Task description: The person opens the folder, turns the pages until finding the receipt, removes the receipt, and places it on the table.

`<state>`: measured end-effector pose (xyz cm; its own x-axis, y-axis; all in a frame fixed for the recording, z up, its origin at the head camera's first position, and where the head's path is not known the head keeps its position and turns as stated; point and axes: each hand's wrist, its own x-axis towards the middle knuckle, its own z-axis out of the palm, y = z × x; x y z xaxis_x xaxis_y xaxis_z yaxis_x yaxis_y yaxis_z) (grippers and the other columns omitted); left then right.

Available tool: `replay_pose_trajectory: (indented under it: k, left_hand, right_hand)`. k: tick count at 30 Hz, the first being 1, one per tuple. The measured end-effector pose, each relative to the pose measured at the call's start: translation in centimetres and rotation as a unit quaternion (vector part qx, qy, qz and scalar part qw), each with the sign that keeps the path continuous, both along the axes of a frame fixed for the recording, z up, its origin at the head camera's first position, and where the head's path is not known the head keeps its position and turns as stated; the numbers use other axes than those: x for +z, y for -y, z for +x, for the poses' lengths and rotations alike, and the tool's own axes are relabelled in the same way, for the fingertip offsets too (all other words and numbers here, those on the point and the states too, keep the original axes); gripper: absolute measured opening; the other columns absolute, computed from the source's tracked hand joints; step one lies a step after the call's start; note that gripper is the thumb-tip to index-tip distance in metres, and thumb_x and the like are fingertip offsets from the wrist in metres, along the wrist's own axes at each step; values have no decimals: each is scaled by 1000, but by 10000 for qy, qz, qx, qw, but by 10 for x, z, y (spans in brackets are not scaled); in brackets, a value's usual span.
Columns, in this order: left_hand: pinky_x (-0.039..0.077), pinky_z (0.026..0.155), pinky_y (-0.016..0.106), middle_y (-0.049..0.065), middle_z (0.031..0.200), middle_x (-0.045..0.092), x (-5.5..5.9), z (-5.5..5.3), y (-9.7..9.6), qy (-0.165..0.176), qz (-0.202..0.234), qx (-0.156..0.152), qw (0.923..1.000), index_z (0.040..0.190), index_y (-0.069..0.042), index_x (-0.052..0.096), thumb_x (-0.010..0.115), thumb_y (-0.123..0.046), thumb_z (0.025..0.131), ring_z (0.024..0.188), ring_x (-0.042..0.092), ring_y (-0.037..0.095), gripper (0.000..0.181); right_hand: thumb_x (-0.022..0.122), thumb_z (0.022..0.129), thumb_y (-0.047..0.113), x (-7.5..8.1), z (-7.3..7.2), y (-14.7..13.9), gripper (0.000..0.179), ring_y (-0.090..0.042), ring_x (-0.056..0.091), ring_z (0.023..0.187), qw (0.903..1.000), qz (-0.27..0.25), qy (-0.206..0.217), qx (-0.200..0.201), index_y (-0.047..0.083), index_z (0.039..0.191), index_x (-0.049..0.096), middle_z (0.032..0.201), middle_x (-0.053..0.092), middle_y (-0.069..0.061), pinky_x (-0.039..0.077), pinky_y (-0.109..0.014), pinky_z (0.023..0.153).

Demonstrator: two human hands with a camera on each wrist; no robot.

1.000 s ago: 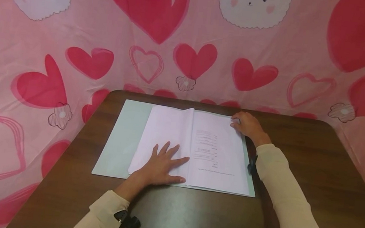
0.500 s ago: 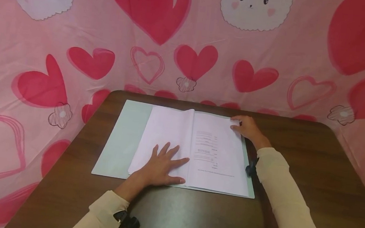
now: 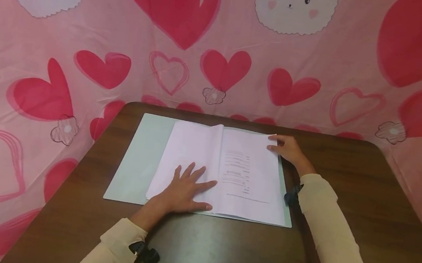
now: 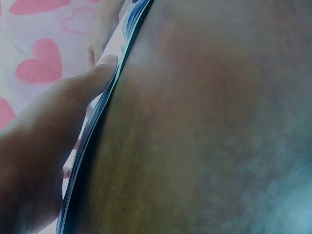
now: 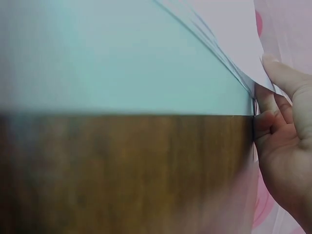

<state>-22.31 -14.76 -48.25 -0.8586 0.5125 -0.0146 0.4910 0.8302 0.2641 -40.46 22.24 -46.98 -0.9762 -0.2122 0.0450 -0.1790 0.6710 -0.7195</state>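
Observation:
An open pale green folder [image 3: 135,158] lies on the table with loose-leaf pages spread in it. My left hand [image 3: 185,191] rests on the blank left page [image 3: 194,142], fingers spread and straight, its thumb by the near edge close to the fold. In the left wrist view the thumb [image 4: 105,70] lies along the edge of the stacked sheets. At the far right corner my right hand [image 3: 288,148] pinches the printed right page [image 3: 253,166]. The right wrist view shows that page's corner [image 5: 256,73] between thumb and fingers, raised off the sheets below.
The dark wooden table [image 3: 346,171] extends around the folder on all sides. A pink cloth with red hearts [image 3: 225,68] hangs right behind it and along the sides. A black wrist camera [image 3: 149,257] sits by the left sleeve, another [image 3: 292,196] by the right.
My right hand and wrist have shifted slightly toward me and to the right at the page corner. The left hand stays in place on the left page. The head view has moved a little.

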Motion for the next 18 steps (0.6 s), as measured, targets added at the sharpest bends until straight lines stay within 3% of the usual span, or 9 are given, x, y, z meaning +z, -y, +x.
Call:
replay_pose_trajectory:
  k: [9,18]
  left_hand:
    - [8,121,77,6,171,25,0,1,-1,33,-20,-58,10000,154,-44,38,51,-79,85,159,13,43,79]
    - [4,122,75,4,172,23,3,2,-1,108,59,-11,9999,154,-44,38,51,-79,85,160,10,42,79]
  right_hand:
    - [70,97,19,1,12,-2,45,-29,51,100,9993,-293,229,-64,0,137,62,132,62,-27,47,-12,73]
    - [72,95,16,0,15,-6,43,-26,51,91,9990,-430,133,-31,-3,133,64,123,65,-28,45,-16,72]
